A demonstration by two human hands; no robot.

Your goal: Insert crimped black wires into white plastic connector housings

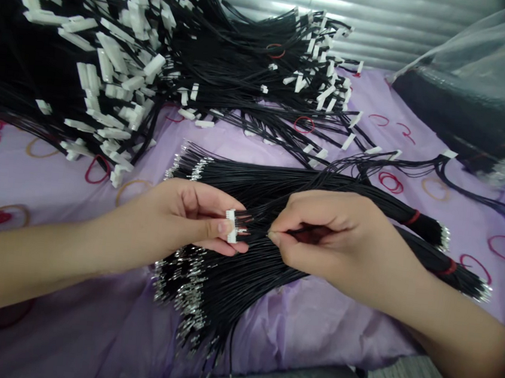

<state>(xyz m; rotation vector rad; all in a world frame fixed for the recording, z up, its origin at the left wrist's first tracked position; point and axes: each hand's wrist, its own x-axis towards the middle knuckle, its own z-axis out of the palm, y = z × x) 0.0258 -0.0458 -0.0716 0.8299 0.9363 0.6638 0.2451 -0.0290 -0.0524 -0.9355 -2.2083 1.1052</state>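
Note:
My left hand (191,215) pinches a small white connector (231,225) between thumb and forefinger. Thin black wires run from the connector to my right hand (333,236), whose fingertips are pinched shut on a black wire (258,228) right next to the connector. Both hands hover over a bundle of loose black wires with metal terminals (187,293) lying on the purple cloth (86,316). Behind the hands lie more black wire bundles (281,177), tied with red rubber bands.
A large heap of black wires with white connectors (111,72) fills the back left. Red and orange rubber bands (391,181) are scattered on the cloth. A clear plastic bag (480,86) with dark contents sits at the back right. A corrugated metal wall stands behind.

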